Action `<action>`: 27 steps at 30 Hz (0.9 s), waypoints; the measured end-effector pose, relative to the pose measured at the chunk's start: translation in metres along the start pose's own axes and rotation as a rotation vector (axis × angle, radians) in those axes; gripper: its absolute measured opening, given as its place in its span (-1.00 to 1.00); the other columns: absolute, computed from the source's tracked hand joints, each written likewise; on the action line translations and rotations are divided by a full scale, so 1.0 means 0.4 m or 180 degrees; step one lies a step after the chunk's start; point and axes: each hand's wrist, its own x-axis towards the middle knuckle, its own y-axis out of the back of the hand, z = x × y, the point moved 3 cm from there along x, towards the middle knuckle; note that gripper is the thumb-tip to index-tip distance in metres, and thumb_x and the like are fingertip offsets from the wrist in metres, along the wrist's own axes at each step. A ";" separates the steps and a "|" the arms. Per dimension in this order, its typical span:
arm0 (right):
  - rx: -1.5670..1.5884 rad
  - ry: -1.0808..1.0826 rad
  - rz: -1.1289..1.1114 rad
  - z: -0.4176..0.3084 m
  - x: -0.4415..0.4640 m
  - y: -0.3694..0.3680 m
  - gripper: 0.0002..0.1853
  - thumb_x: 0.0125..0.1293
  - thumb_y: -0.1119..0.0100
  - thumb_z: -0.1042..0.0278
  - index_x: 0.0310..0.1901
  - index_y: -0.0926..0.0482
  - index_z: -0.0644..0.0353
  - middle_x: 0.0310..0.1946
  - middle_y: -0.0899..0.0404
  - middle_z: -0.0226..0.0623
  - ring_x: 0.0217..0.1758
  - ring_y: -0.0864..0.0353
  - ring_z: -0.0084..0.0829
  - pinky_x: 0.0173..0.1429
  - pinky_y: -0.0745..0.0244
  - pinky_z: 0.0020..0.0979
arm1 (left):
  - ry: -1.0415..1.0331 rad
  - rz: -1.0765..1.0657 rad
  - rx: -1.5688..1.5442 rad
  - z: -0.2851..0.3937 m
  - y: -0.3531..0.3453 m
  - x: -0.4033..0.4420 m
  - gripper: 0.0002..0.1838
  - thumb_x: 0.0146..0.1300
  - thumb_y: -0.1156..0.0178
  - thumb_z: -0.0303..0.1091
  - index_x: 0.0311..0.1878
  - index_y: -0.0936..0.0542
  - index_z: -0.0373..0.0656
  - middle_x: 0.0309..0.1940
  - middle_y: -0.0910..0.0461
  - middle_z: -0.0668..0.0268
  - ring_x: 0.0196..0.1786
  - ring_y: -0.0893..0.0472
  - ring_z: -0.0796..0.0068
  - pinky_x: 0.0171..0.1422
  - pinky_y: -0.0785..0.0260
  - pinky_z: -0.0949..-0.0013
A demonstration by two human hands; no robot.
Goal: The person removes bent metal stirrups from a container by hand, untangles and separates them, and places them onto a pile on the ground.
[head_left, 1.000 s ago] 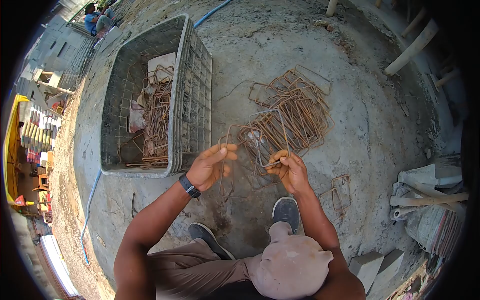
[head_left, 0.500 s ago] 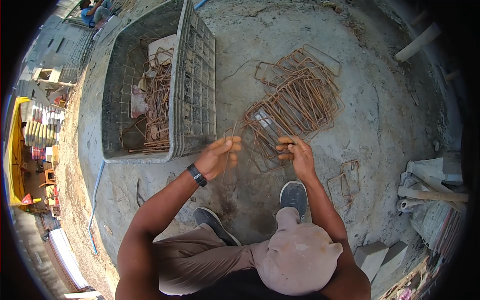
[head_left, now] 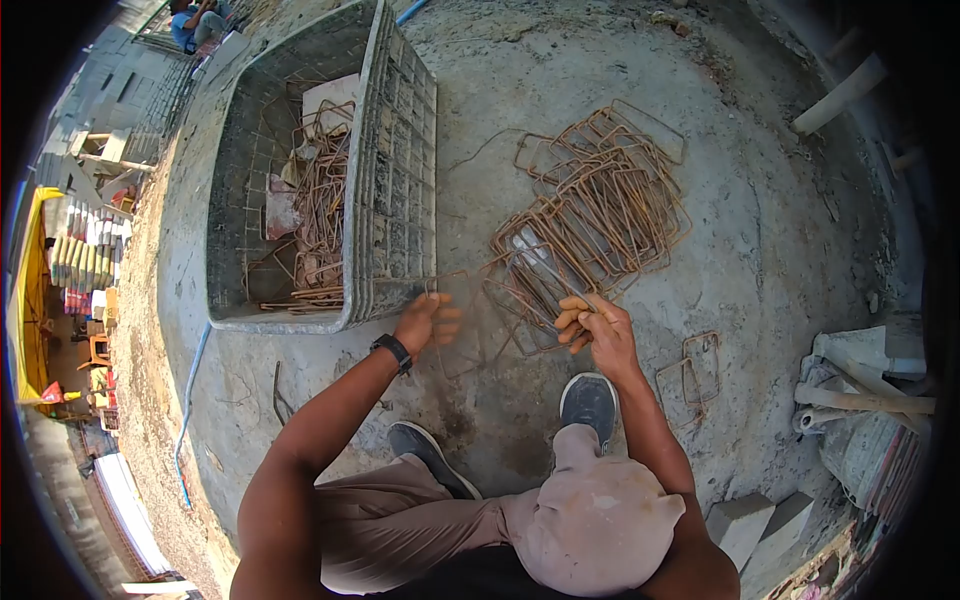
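Note:
My left hand (head_left: 425, 325), with a dark watch on its wrist, pinches a thin bent wire frame (head_left: 462, 372) that is blurred by motion. It is beside the lower right corner of the grey crate (head_left: 400, 170). My right hand (head_left: 597, 328) has its fingers curled together on a thin wire frame; how much of it is held is hard to make out. Just beyond my right hand lies a pile of rusty bent wire frames (head_left: 610, 200) on the concrete. More rusty wire pieces (head_left: 322, 200) lie inside the crate.
Two loose wire frames (head_left: 690, 378) lie at the right. Grey blocks (head_left: 740, 528) and pipes (head_left: 860, 396) are farther right. A blue hose (head_left: 187, 430) runs along the left. Another person (head_left: 195, 25) sits at the top left. My shoes stand below my hands.
My right hand has moved away from the crate and slightly down. The frame at my left hand has swung to a new angle. The camera view has shifted, so the pile appears farther up and right.

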 end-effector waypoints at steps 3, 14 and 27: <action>-0.0075 0.0016 -0.0143 -0.027 -0.011 0.002 -0.60 0.38 0.16 0.47 0.09 -0.63 0.37 -0.24 -0.72 -0.23 -0.34 -0.70 -0.50 -0.37 -0.57 -0.49 | -0.0077 0.0020 0.0050 -0.002 -0.011 -0.002 -0.48 0.60 0.08 0.10 0.35 -0.43 -0.09 -0.04 -0.68 0.19 -0.20 -0.73 0.38 -0.14 -0.66 0.24; 0.0040 0.0081 -0.0203 -0.158 -0.075 0.020 -0.64 0.38 0.13 0.46 -0.01 -0.67 0.39 -0.40 -0.70 -0.22 -0.53 -0.60 -0.56 -0.54 -0.42 -0.57 | 0.0138 -0.1442 -0.0573 0.037 -0.115 -0.049 -0.52 0.65 0.14 -0.01 0.39 -0.40 -0.11 -0.26 -0.67 0.28 -0.55 -0.52 0.60 -0.26 -0.61 0.30; 0.0655 0.0582 -0.0333 -0.238 -0.121 0.104 -0.61 0.34 0.03 0.31 -0.10 -0.64 0.54 -0.57 -0.64 -0.04 -0.72 -0.51 -0.44 -0.71 -0.27 -0.53 | -0.0171 -0.0328 -0.0438 0.050 -0.224 -0.071 -0.16 0.49 -0.06 0.26 0.56 -0.22 -0.21 0.35 -0.45 0.00 0.43 -0.43 0.15 0.53 -0.25 -0.04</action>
